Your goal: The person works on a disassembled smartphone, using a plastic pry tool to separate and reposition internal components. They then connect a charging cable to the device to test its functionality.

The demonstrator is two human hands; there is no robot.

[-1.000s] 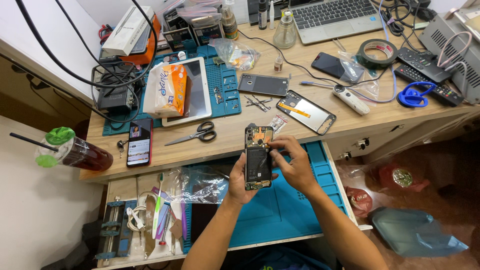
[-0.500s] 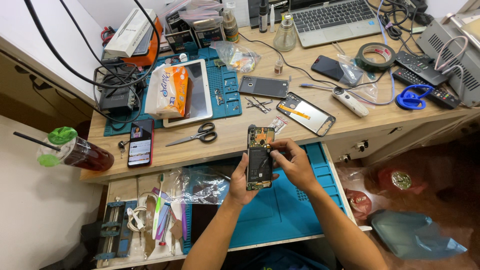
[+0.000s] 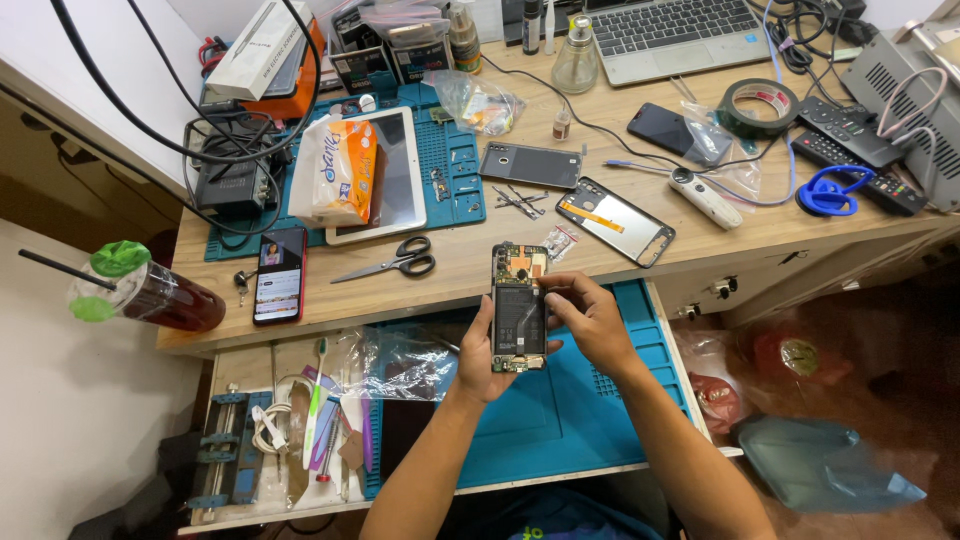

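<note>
An opened smartphone [image 3: 519,300] with its back cover off shows a black battery and circuit board. My left hand [image 3: 480,352] grips it from below and the left side, holding it upright over the blue mat [image 3: 560,420] in the pulled-out drawer. My right hand [image 3: 588,318] rests against the phone's right edge, thumb and fingers pinched at the battery area. Whether the right fingers hold a small part or tool I cannot tell.
On the wooden desk [image 3: 450,270] lie scissors [image 3: 395,264], a phone frame [image 3: 618,220], a grey back cover [image 3: 530,165], tweezers [image 3: 520,200], a lit phone [image 3: 279,272], a tissue pack [image 3: 335,172] on a white tablet, tape roll [image 3: 758,106], laptop [image 3: 675,35]. A drink cup [image 3: 150,292] stands at left.
Both hands and the opened phone stay in nearly the same place. The right fingers have shifted slightly along the phone's right side.
</note>
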